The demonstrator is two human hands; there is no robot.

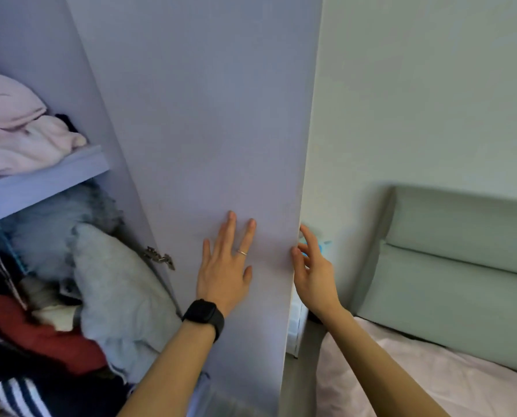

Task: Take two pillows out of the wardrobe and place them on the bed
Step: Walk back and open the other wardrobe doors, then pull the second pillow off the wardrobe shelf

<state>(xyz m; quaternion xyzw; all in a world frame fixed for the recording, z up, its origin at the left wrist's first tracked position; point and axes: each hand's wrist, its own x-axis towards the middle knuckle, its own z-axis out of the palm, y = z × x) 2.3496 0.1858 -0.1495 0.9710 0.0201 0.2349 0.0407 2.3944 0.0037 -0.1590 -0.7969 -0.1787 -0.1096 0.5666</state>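
- Our left hand (224, 272) lies flat on the open wardrobe door (206, 130), fingers straight and slightly spread, probably to keep it open.
- Our right hand (314, 272) pinches the door's free edge.
- A grey pillow (122, 296) stands inside, under the shelf (40, 182); no pillow shows on the bed (431, 380).

No readable text, label or number anywhere — not on any surface.
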